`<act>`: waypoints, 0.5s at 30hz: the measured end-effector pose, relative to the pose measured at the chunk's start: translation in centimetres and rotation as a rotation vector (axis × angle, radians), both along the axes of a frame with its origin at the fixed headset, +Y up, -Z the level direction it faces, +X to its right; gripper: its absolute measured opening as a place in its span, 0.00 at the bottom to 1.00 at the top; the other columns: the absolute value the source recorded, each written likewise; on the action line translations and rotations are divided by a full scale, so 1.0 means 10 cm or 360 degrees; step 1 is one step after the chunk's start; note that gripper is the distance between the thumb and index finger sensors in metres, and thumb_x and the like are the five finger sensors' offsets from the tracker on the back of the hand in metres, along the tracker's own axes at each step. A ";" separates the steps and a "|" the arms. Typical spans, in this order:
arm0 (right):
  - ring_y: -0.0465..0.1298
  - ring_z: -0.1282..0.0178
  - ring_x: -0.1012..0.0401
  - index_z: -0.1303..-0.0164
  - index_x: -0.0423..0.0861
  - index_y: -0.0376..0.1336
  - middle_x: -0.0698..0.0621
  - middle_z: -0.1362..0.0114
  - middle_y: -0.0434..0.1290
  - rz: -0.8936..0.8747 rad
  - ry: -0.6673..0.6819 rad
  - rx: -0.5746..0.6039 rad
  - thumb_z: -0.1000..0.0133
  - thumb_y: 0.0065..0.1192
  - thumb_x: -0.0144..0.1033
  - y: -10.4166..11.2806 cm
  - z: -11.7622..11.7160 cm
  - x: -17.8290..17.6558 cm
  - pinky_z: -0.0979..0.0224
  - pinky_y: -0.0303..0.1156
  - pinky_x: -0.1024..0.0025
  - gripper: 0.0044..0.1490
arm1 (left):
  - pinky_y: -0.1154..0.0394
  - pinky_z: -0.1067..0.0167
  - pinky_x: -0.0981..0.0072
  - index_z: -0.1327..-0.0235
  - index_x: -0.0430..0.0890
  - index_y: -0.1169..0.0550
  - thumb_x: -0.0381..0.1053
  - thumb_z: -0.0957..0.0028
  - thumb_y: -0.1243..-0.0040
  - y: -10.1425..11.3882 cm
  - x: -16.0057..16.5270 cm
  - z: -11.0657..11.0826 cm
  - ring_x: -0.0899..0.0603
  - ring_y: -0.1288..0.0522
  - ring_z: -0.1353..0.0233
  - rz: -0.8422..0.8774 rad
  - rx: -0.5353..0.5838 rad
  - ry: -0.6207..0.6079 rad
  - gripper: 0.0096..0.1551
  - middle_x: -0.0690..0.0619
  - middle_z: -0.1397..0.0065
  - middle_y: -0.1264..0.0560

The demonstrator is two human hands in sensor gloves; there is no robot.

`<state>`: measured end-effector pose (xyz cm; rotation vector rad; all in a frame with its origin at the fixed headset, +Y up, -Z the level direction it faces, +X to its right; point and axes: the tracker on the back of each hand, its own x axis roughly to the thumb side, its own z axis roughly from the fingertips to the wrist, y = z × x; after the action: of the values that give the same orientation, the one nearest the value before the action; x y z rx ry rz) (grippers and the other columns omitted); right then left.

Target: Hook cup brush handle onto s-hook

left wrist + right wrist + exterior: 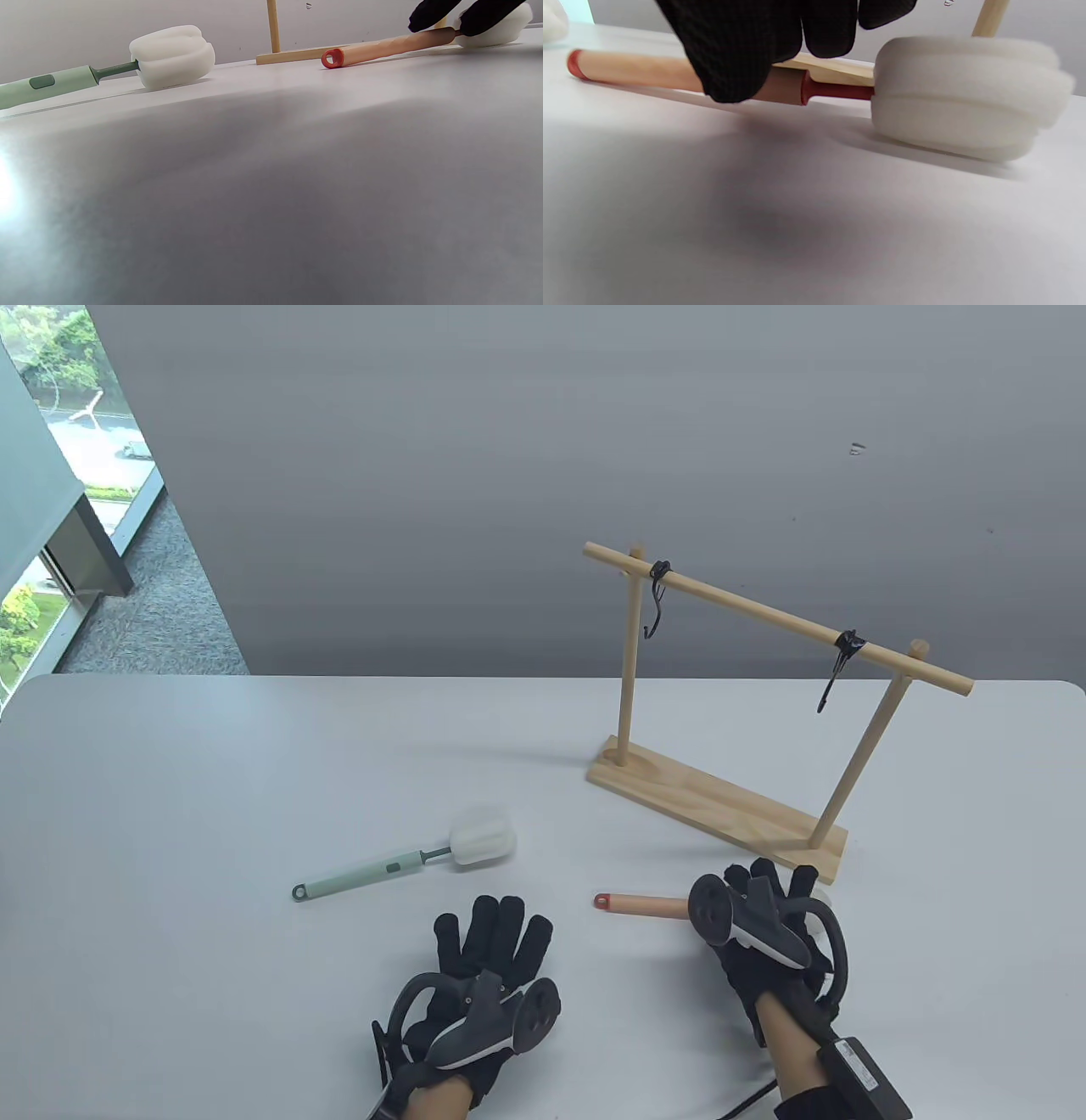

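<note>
Right wrist view: right hand fingers touching wooden-handled cup brush.

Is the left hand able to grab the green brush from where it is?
Probably yes. The left hand rests flat on the table, and the green brush lies just beyond its fingertips with only bare table between them. The right hand is busy at the wooden-handled brush, off to the side.

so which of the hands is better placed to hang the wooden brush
Right. The right hand already has fingers on the wooden-handled brush, just in front of the rack with its s-hooks. The left hand rests flat on the table.
</note>
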<state>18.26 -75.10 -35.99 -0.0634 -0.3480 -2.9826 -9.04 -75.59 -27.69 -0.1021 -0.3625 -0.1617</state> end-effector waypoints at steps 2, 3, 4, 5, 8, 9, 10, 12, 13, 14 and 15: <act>0.46 0.13 0.40 0.21 0.48 0.54 0.41 0.15 0.52 0.0025 -0.0022 0.0022 0.43 0.64 0.37 -0.02 -0.04 0.00 0.25 0.27 0.28 0.40 | 0.57 0.26 0.25 0.20 0.55 0.57 0.72 0.50 0.60 0.00 0.00 0.01 0.32 0.56 0.13 -0.0016 0.0028 0.0000 0.49 0.43 0.14 0.60; 0.46 0.13 0.40 0.21 0.48 0.53 0.41 0.15 0.51 0.0003 -0.0027 0.0023 0.43 0.64 0.37 -0.03 -0.06 -0.01 0.25 0.27 0.28 0.40 | 0.57 0.26 0.24 0.20 0.55 0.57 0.72 0.50 0.60 0.00 0.00 0.01 0.32 0.55 0.13 -0.0014 0.0035 -0.0003 0.49 0.43 0.13 0.59; 0.46 0.13 0.40 0.21 0.48 0.54 0.41 0.15 0.52 -0.0018 -0.0025 0.0021 0.43 0.64 0.36 -0.03 -0.08 -0.01 0.25 0.27 0.28 0.39 | 0.57 0.26 0.24 0.20 0.55 0.57 0.72 0.50 0.60 0.00 0.00 0.01 0.32 0.55 0.12 -0.0006 0.0040 -0.0010 0.49 0.44 0.13 0.59; 0.47 0.13 0.40 0.21 0.47 0.54 0.41 0.15 0.52 -0.0033 -0.0018 0.0010 0.43 0.64 0.36 -0.03 -0.11 -0.02 0.25 0.27 0.28 0.39 | 0.57 0.26 0.24 0.20 0.56 0.57 0.72 0.50 0.60 -0.01 0.00 0.01 0.32 0.55 0.12 0.0003 0.0043 -0.0020 0.49 0.44 0.13 0.59; 0.47 0.13 0.40 0.22 0.47 0.55 0.41 0.15 0.53 0.0014 -0.0025 -0.0061 0.43 0.63 0.34 -0.03 -0.16 -0.03 0.24 0.28 0.28 0.37 | 0.58 0.26 0.24 0.20 0.56 0.57 0.72 0.50 0.60 -0.03 0.02 0.02 0.33 0.56 0.12 -0.0009 0.0026 -0.0050 0.48 0.45 0.13 0.59; 0.47 0.13 0.40 0.22 0.47 0.55 0.41 0.15 0.53 0.0053 -0.0048 -0.0080 0.42 0.63 0.34 -0.04 -0.18 -0.04 0.24 0.28 0.28 0.37 | 0.59 0.26 0.24 0.20 0.57 0.57 0.72 0.50 0.60 -0.03 0.02 0.02 0.33 0.55 0.12 -0.0032 0.0035 -0.0047 0.48 0.45 0.13 0.59; 0.47 0.13 0.40 0.22 0.47 0.56 0.41 0.15 0.53 0.0079 -0.0058 -0.0090 0.42 0.63 0.34 -0.05 -0.20 -0.04 0.24 0.28 0.28 0.36 | 0.59 0.26 0.24 0.20 0.57 0.57 0.72 0.50 0.60 -0.03 0.02 0.02 0.33 0.56 0.12 -0.0045 0.0045 -0.0044 0.48 0.45 0.13 0.59; 0.47 0.12 0.40 0.23 0.46 0.57 0.41 0.15 0.53 0.0093 -0.0077 -0.0090 0.42 0.62 0.33 -0.07 -0.22 -0.04 0.24 0.28 0.28 0.35 | 0.60 0.26 0.24 0.20 0.57 0.57 0.71 0.50 0.60 -0.02 0.02 0.02 0.34 0.56 0.12 -0.0045 0.0068 -0.0045 0.48 0.46 0.13 0.59; 0.47 0.13 0.40 0.23 0.46 0.58 0.41 0.15 0.53 0.0085 -0.0081 -0.0096 0.42 0.62 0.33 -0.07 -0.23 -0.04 0.24 0.28 0.28 0.34 | 0.60 0.26 0.25 0.20 0.57 0.56 0.71 0.50 0.60 -0.02 0.01 0.02 0.34 0.56 0.12 -0.0045 0.0070 -0.0042 0.48 0.46 0.13 0.59; 0.47 0.13 0.40 0.24 0.45 0.58 0.41 0.15 0.54 0.0067 -0.0079 -0.0101 0.42 0.62 0.33 -0.08 -0.24 -0.04 0.24 0.29 0.28 0.34 | 0.60 0.26 0.25 0.20 0.57 0.57 0.71 0.50 0.60 -0.02 0.01 0.02 0.34 0.57 0.12 -0.0049 0.0071 -0.0035 0.47 0.46 0.13 0.60; 0.47 0.13 0.40 0.24 0.44 0.58 0.41 0.16 0.55 0.0062 -0.0074 -0.0095 0.42 0.62 0.33 -0.09 -0.24 -0.04 0.24 0.29 0.28 0.34 | 0.60 0.26 0.25 0.20 0.56 0.57 0.71 0.50 0.60 -0.03 0.01 0.02 0.34 0.57 0.12 -0.0060 0.0073 -0.0029 0.47 0.45 0.13 0.60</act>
<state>17.90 -75.96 -38.37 0.0067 -0.4385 -2.9391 -8.97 -75.86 -27.48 -0.0625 -0.3752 -0.2080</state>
